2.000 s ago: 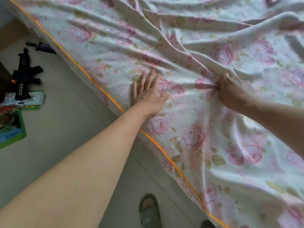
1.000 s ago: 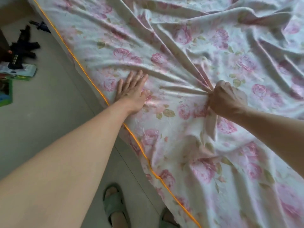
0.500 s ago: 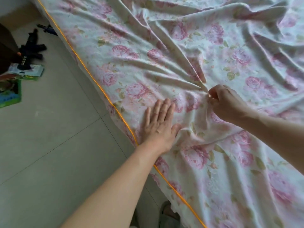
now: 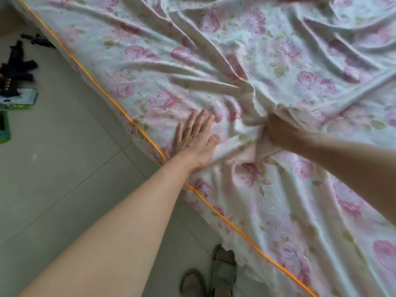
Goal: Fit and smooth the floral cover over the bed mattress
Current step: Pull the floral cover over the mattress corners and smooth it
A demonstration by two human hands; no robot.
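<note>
Head view: floral cover (image 4: 278, 61) lies spread over the bed mattress, heavily creased, its orange piping (image 4: 120, 108) marking the bed's edge. Left hand (image 4: 196, 139) rests flat on the cover just inside the piping, fingers (image 4: 201, 121) straight. Right hand (image 4: 282, 131), blurred, sits further in from the piping, gripping a gathered fold of cover. Sandalled feet (image 4: 222, 273) stand on the floor (image 4: 64, 168) outside the piping.

left hand (image 4: 196, 139) on cover (image 4: 278, 61) | right hand (image 4: 282, 131) just right | toy gun (image 4: 16, 69) on floor (image 4: 64, 168) left

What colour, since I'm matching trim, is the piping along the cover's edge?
The piping is orange, clearest in the head view.
</note>
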